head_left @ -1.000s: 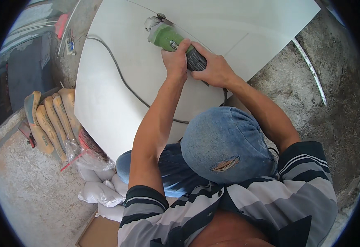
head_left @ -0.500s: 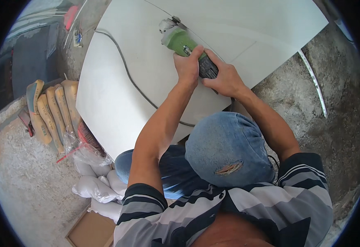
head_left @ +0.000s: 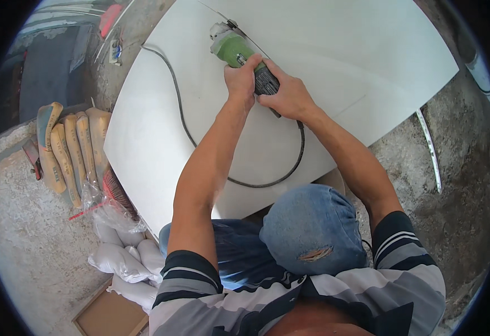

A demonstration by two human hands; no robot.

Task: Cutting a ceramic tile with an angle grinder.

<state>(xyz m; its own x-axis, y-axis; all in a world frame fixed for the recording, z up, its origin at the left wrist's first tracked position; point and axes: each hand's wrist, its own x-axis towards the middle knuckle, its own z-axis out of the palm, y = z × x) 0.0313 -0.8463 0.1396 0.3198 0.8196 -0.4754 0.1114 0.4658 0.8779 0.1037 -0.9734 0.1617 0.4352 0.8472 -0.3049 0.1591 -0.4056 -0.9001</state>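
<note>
A green angle grinder [head_left: 232,49] with a grey metal head rests over a large white panel [head_left: 362,61]. Around its green body, near the head, my left hand [head_left: 240,80] is closed. My right hand [head_left: 288,94] grips the dark rear end of the tool. The grinder's disc [head_left: 232,23] sits on a thin dark line that runs across the panel from the top edge; whether it cuts into the panel I cannot tell. From the tool's rear a black cord [head_left: 298,162] loops over the panel to its left edge.
Several upright paper sacks [head_left: 71,151] lean together at the left. Below them lie white bags [head_left: 119,260] and a brown board [head_left: 113,311]. A white strip [head_left: 430,151] lies on the rough floor at right, near a white bucket [head_left: 483,84]. My bent knee [head_left: 312,229] is by the panel's near edge.
My hands and the grinder have shifted slightly up and left along the line. More of the cord's loop shows on the panel, and my knee appears lower in view.
</note>
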